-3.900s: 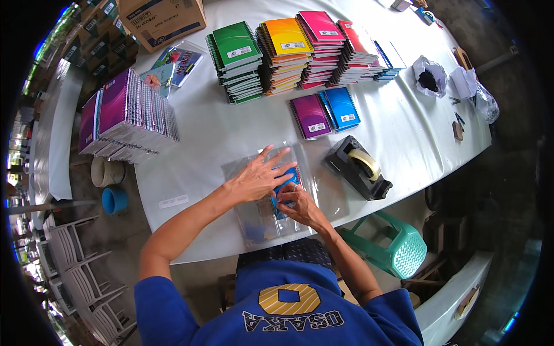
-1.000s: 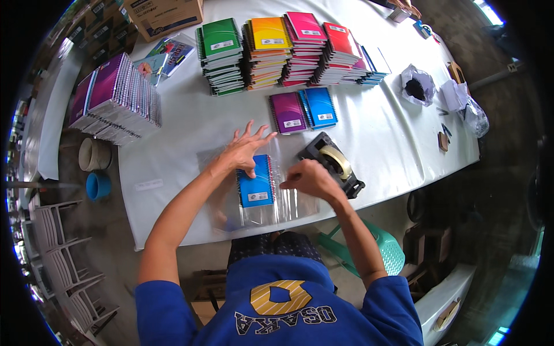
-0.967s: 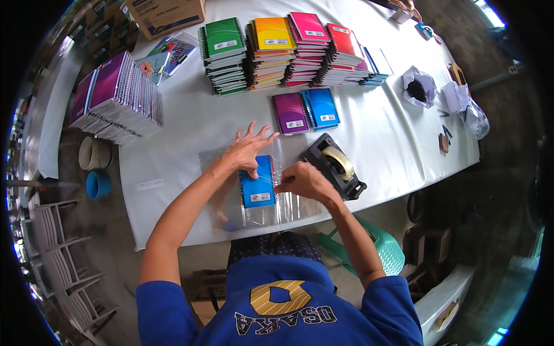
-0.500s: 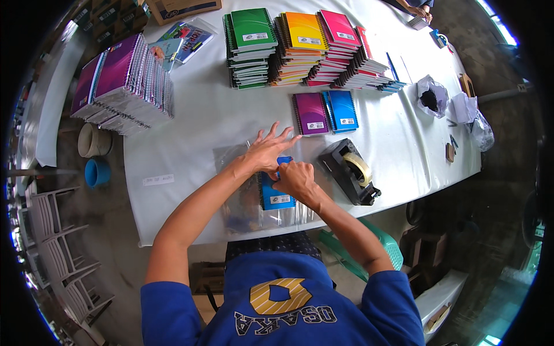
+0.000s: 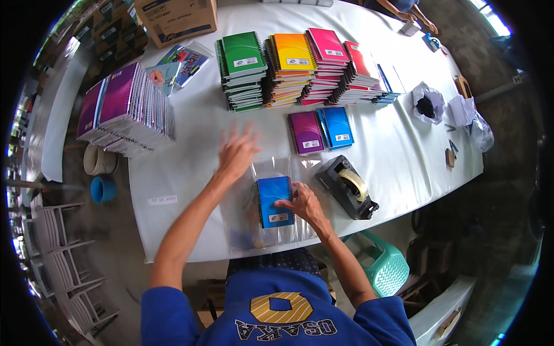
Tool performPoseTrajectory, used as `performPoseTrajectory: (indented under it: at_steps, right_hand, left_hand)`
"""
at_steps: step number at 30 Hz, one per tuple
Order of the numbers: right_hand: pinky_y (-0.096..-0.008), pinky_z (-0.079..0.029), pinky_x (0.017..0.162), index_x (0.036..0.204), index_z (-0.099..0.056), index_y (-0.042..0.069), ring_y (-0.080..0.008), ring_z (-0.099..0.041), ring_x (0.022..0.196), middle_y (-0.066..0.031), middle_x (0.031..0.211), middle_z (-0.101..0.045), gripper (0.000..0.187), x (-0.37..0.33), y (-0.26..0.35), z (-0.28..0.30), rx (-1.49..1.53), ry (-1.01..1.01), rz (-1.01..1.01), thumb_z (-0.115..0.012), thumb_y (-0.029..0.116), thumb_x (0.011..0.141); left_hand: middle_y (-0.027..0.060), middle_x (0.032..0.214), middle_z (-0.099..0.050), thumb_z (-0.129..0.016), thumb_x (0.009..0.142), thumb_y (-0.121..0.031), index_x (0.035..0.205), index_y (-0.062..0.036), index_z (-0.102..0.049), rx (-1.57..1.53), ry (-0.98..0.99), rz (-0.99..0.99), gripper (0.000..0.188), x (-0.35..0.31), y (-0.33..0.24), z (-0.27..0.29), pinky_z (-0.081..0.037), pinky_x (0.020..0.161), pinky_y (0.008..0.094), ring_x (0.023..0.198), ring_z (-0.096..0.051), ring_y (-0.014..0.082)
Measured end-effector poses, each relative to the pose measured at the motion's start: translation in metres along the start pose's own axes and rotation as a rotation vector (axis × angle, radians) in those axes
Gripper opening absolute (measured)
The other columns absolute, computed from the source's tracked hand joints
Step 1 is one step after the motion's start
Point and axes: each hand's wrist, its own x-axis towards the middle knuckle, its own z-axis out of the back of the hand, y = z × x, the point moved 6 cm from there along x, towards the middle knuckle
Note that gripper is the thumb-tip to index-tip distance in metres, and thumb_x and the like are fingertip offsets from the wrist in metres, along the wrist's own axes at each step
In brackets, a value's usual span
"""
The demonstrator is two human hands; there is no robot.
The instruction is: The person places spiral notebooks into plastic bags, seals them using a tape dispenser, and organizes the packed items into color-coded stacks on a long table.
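Observation:
A blue spiral notebook [image 5: 273, 193] lies on clear plastic sheets [image 5: 242, 222] near the table's front edge. My right hand [image 5: 306, 203] grips its right side, the thumb across the cover and the fingers at the edge. Raised over the table, beyond and left of this notebook, my left hand [image 5: 235, 154] is open and holds nothing; motion blurs its spread fingers. A black tape dispenser [image 5: 340, 181] with a roll of clear tape stands just right of my right hand. Past the plastic, a purple notebook [image 5: 306, 131] lies beside more blue notebooks [image 5: 336, 127].
Stacks of green [image 5: 239, 55], yellow [image 5: 293, 52], pink [image 5: 328, 45] and red notebooks [image 5: 359, 60] stand farther back. Wrapped purple notebooks [image 5: 124, 101] form a pile at left, near a cardboard box [image 5: 176, 20]. Another person's hands [image 5: 416, 17] hold a small box at far right.
My left hand has lifted off the blue notebook and moved left. My right hand has shifted to the notebook's right edge, uncovering most of its cover. The whole view has tilted, showing more behind.

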Motion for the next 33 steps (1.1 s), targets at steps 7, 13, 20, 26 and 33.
performPoseTrajectory:
  at_steps: [7,13,20,26,33]
  right_hand:
    - [-0.0434,-0.049,0.084,0.122,-0.049,-0.006,-0.0348,-0.058,0.098,-0.0219,0.104,-0.059,0.083,-0.006,0.004,0.004,0.208,-0.059,0.105,-0.081,0.049,0.069]
    - [-0.0414,-0.046,0.096,0.134,-0.028,0.004,-0.0275,-0.051,0.113,-0.0172,0.122,-0.048,0.089,-0.023,0.004,-0.006,0.791,0.133,0.026,-0.087,0.014,0.068]
    - [-0.0369,-0.043,0.1,0.13,-0.033,0.005,-0.0227,-0.051,0.117,-0.0134,0.125,-0.049,0.089,-0.043,0.043,0.019,0.651,-0.07,0.475,-0.089,0.009,0.06]
    - [-0.0407,-0.035,0.108,0.133,-0.035,0.007,-0.0256,-0.043,0.128,-0.0131,0.133,-0.046,0.086,-0.016,0.025,0.013,0.665,-0.032,0.523,-0.087,0.007,0.063]
    - [-0.0494,-0.03,0.113,0.111,-0.065,0.007,-0.0308,-0.037,0.135,-0.0125,0.138,-0.044,0.05,-0.039,0.028,0.039,0.792,-0.168,0.612,-0.084,0.013,0.065]
  left_hand:
    - [0.0243,0.148,-0.033,-0.046,0.096,-0.048,0.117,-0.0022,-0.065,-0.24,0.05,0.365,0.054,-0.095,-0.049,-0.045,-0.018,0.11,0.0605,0.142,-0.017,0.0426]
    - [0.0175,0.146,-0.039,-0.083,0.074,-0.015,0.147,-0.0102,-0.034,-1.793,-0.143,0.399,0.088,-0.123,-0.05,-0.055,-0.033,0.11,0.0381,0.136,-0.036,0.027]
    - [0.0103,0.142,-0.046,-0.083,0.063,0.006,0.146,-0.0096,-0.036,-1.662,-0.288,0.252,0.097,-0.143,-0.064,-0.015,-0.036,0.111,0.0348,0.13,-0.045,0.0216]
    - [0.0111,0.152,-0.032,-0.079,0.067,0.007,0.145,-0.0093,-0.036,-1.705,-0.416,0.274,0.09,-0.129,-0.055,-0.041,-0.034,0.112,0.0382,0.137,-0.036,0.0229]
    - [0.0107,0.154,-0.029,-0.082,0.069,-0.009,0.115,-0.0157,-0.069,-1.485,-0.581,0.251,0.048,-0.159,-0.044,-0.038,-0.021,0.117,0.0493,0.146,-0.015,0.029]
